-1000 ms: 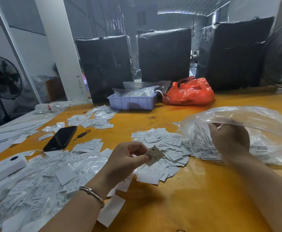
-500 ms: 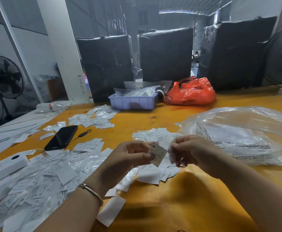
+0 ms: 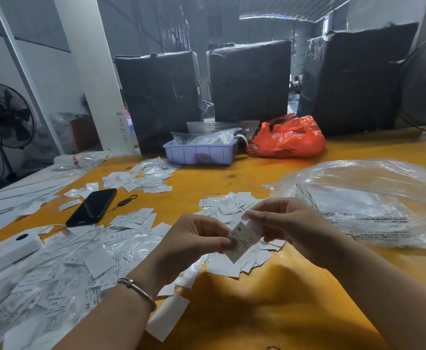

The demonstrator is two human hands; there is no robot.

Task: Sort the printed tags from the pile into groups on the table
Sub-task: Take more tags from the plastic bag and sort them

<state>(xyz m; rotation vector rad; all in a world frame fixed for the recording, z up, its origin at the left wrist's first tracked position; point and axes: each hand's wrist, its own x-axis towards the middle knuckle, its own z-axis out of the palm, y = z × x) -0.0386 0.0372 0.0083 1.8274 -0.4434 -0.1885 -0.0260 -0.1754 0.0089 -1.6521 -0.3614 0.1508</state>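
Left hand pinched an M tag over the pile; right hand fingers curled, pinching its top edge.

Both forearms angled in from below, meeting at centre. Left hand curled, thumb and forefinger pinching a small printed tag, a metal bangle on the wrist. Right hand curled alongside, fingertips pinching the same tag's upper edge.

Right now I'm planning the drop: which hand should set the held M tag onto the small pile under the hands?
Left. The left hand already pinches the white printed M tag above the small white tag pile; the right hand only touches its top edge.
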